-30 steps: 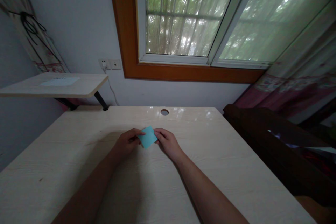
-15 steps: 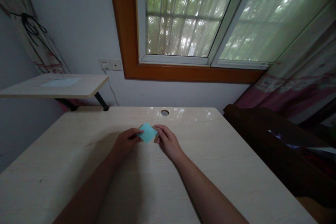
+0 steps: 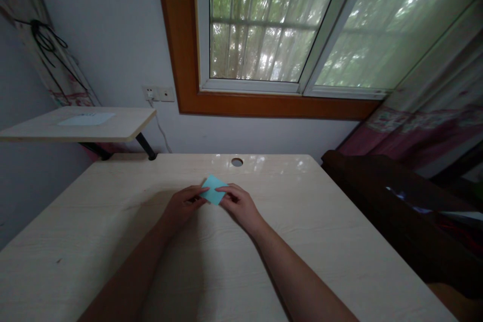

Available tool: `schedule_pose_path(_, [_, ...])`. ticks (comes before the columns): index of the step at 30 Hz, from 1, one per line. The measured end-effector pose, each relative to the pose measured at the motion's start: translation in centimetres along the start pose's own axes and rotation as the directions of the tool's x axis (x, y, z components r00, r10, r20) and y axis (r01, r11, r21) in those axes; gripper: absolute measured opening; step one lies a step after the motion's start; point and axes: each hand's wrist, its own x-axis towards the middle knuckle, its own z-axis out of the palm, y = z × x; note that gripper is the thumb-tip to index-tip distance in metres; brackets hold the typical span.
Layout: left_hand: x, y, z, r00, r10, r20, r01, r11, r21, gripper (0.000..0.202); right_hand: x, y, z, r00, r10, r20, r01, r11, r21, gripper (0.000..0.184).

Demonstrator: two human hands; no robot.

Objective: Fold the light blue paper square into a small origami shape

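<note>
A small square of light-blue paper (image 3: 213, 182) is between my two hands, turned so that one corner points away from me. My left hand (image 3: 185, 203) is closed on its left corner, one finger lying over the top face. On the right side, my right hand (image 3: 240, 203) grips the paper too, its index finger reaching across the face. Parts of the paper's left and right corners are hidden by my fingers. Beneath both hands is the pale wooden desk (image 3: 241, 271).
A raised shelf (image 3: 136, 119) on black posts stands at the desk's back left, with a white sheet (image 3: 86, 119) on it. Near the back edge is a round hole (image 3: 237, 162). Dark furniture (image 3: 362, 186) borders the right side. A window (image 3: 264, 35) is behind.
My right hand's index finger has moved left onto the paper's face, where before it was at the right corner. The paper has turned slightly. My left hand has shifted a little right.
</note>
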Motion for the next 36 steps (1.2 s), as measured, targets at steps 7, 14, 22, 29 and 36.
schedule_pose_path(7, [-0.2,0.5,-0.2,0.999,0.005,0.042,-0.005,1.000,-0.016,0.029,0.0,-0.7,0.1,0.999,0.036,-0.004,-0.036,0.996,0.083,0.017])
schedule_pose_path(14, [-0.3,0.2,-0.2,1.000,-0.002,0.014,0.002,1.000,0.001,0.023,0.0,-0.9,0.1,0.997,0.077,0.015,-0.078,0.985,0.152,0.015])
schedule_pose_path(22, [-0.3,0.9,-0.3,0.999,-0.008,0.044,0.005,0.998,0.057,0.023,0.0,-0.9,0.0,0.999,0.043,0.001,-0.043,0.996,0.080,0.017])
schedule_pose_path(29, [-0.3,1.8,-0.3,0.994,-0.039,0.106,0.030,0.996,0.081,0.025,-0.3,-0.7,0.3,0.995,0.101,-0.008,-0.100,0.991,0.093,0.018])
schedule_pose_path(36, [-0.5,0.9,0.2,0.992,-0.112,0.057,0.117,0.989,-0.089,0.040,-0.2,-0.5,0.3,0.975,0.219,-0.018,-0.217,0.971,0.099,0.024])
